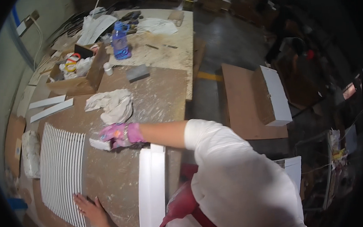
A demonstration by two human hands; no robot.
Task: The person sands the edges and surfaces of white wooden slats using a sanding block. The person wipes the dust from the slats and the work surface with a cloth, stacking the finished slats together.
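Note:
My left hand [89,208] is bare, with its fingers stretched out flat on the near right edge of a white slatted panel [62,170]. The panel has many narrow parallel strips and lies on the brown work board [110,176]. My right hand [118,135] wears a pink patterned glove. It is closed low over the board, beyond the panel's far right corner. Something white shows at its fingers, and I cannot make out whether it is a cloth or part of the glove. Just beyond the glove lies a crumpled white cloth [116,105].
Long white boards [152,190] lie near my body. Two short white strips [52,108], a cardboard box [77,80] of odds and ends, a grey block [138,73], a small white bottle [108,69] and a blue water bottle [120,42] stand farther off. A white-topped carton [274,95] is right of the table.

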